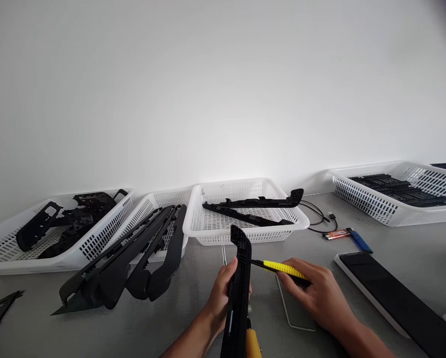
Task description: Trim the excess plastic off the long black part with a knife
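Observation:
My left hand (219, 296) is closed around a long black plastic trim piece (239, 286), which stands nearly upright with its curved end at the top. In my right hand (321, 293) is a yellow and black utility knife (284, 268), pointing left. Its dark tip meets the trim piece's right edge near the top; whether it touches I cannot tell. Behind the lower part of the trim shows a yellow handle (252, 344), its tool mostly hidden. A flat, dark, pale-edged rectangle (295, 306) lies under my right hand.
White baskets hold black parts: a left one (107, 243), a middle one (245, 232) and a right one (390, 216). Long trims (144, 248) overhang another basket. On the right lie a black cable (319, 211), a blue item (359, 240) and a long black-topped object (387, 288).

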Demonstrator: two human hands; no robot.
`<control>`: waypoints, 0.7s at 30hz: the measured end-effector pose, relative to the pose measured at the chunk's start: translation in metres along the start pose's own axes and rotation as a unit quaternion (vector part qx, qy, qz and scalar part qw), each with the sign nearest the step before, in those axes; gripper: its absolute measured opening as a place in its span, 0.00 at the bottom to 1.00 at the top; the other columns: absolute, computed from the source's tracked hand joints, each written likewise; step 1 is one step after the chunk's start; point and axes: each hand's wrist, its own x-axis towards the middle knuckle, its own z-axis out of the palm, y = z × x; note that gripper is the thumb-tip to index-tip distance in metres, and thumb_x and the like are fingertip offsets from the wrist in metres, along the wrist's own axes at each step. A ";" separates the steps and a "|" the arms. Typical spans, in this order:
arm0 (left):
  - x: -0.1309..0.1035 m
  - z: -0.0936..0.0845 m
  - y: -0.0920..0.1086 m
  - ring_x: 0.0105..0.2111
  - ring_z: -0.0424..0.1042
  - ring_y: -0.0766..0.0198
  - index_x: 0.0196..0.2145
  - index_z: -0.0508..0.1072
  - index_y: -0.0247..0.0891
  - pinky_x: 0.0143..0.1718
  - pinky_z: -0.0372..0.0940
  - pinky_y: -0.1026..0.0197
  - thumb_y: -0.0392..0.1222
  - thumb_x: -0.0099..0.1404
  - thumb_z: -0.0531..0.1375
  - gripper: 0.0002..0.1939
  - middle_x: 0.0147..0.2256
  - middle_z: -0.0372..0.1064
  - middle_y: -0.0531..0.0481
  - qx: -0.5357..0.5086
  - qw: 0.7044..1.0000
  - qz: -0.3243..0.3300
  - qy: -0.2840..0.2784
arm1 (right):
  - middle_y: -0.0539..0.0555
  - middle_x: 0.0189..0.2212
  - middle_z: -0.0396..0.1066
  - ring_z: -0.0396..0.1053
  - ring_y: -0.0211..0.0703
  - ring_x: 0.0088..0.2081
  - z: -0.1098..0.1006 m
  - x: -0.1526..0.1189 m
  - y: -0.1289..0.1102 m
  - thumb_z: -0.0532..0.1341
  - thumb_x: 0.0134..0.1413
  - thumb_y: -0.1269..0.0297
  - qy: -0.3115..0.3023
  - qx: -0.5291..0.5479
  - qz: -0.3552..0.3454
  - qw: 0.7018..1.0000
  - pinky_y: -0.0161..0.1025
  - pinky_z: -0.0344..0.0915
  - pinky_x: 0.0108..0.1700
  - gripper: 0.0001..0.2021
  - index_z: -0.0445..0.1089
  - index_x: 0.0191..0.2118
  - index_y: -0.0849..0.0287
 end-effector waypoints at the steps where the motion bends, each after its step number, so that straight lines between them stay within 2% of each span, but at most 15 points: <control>1: -0.001 0.001 0.000 0.15 0.55 0.70 0.19 0.71 0.36 0.18 0.51 0.64 0.74 0.62 0.61 0.36 0.15 0.60 0.52 0.002 1.000 -0.002 0.003 | 0.51 0.24 0.74 0.69 0.39 0.24 0.000 0.000 0.001 0.58 0.70 0.50 0.001 -0.001 0.003 1.000 0.34 0.61 0.28 0.19 0.78 0.34 0.57; 6: -0.006 0.001 0.002 0.18 0.58 0.69 0.21 0.72 0.35 0.21 0.56 0.64 0.70 0.62 0.64 0.32 0.18 0.63 0.52 -0.013 0.999 -0.014 0.038 | 0.52 0.24 0.75 0.69 0.39 0.24 -0.001 0.000 0.001 0.58 0.69 0.49 0.001 -0.002 0.005 1.000 0.34 0.62 0.28 0.20 0.78 0.34 0.57; 11: -0.008 -0.003 -0.001 0.20 0.61 0.66 0.28 0.74 0.37 0.25 0.60 0.62 0.66 0.61 0.67 0.26 0.19 0.65 0.53 -0.052 0.998 -0.034 0.032 | 0.51 0.23 0.74 0.69 0.38 0.23 -0.002 0.003 -0.001 0.59 0.69 0.49 0.014 0.004 0.000 1.000 0.33 0.61 0.28 0.19 0.77 0.33 0.57; 16: -0.004 -0.006 -0.007 0.20 0.60 0.67 0.26 0.69 0.38 0.25 0.59 0.62 0.66 0.60 0.69 0.27 0.20 0.62 0.56 -0.056 0.997 -0.030 0.051 | 0.51 0.24 0.74 0.69 0.39 0.24 -0.002 0.003 -0.002 0.59 0.69 0.50 0.014 0.009 -0.004 1.000 0.34 0.62 0.29 0.19 0.78 0.34 0.57; 21: -0.002 -0.011 -0.011 0.20 0.59 0.68 0.25 0.68 0.39 0.24 0.56 0.63 0.62 0.61 0.70 0.26 0.20 0.61 0.57 -0.028 0.997 -0.018 0.066 | 0.51 0.26 0.75 0.70 0.39 0.25 -0.001 0.001 0.002 0.59 0.69 0.50 0.020 0.002 0.000 1.000 0.34 0.62 0.30 0.18 0.78 0.35 0.57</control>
